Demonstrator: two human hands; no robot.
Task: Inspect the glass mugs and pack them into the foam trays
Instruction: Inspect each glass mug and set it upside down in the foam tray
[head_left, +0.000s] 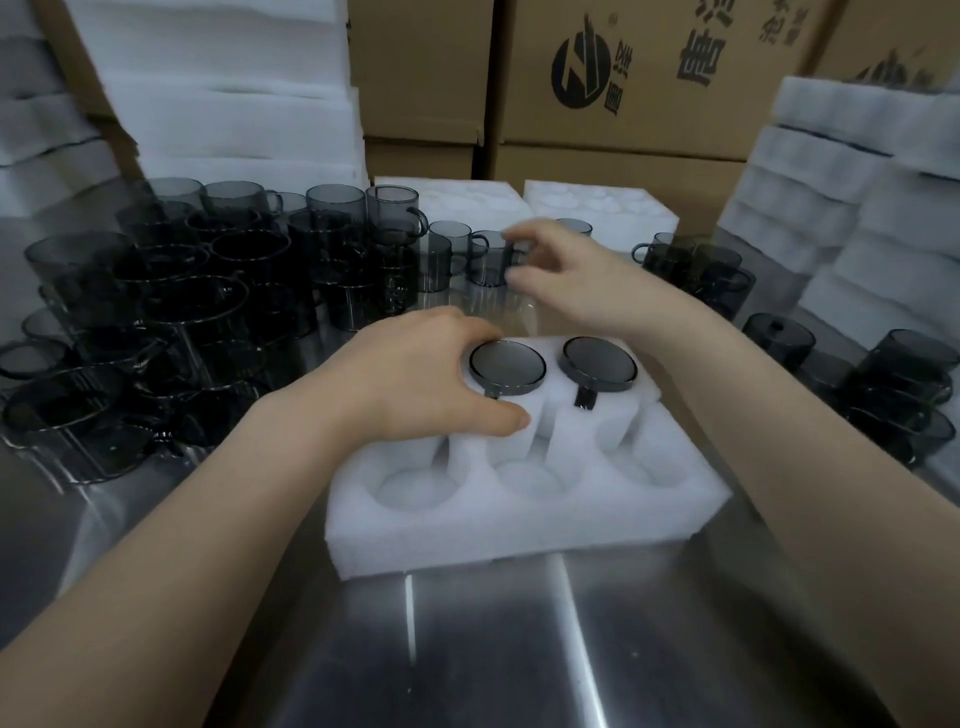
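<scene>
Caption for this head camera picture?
Left hand holds a mug in the foam tray; right hand reaches for another mug.

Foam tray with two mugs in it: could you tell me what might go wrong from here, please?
1. The right hand reaches, blurred, for a small mug standing among close neighbours; it could knock one over.
2. The left hand cups the left packed mug in the foam tray; pressing unevenly may jam its handle against the foam.
</scene>
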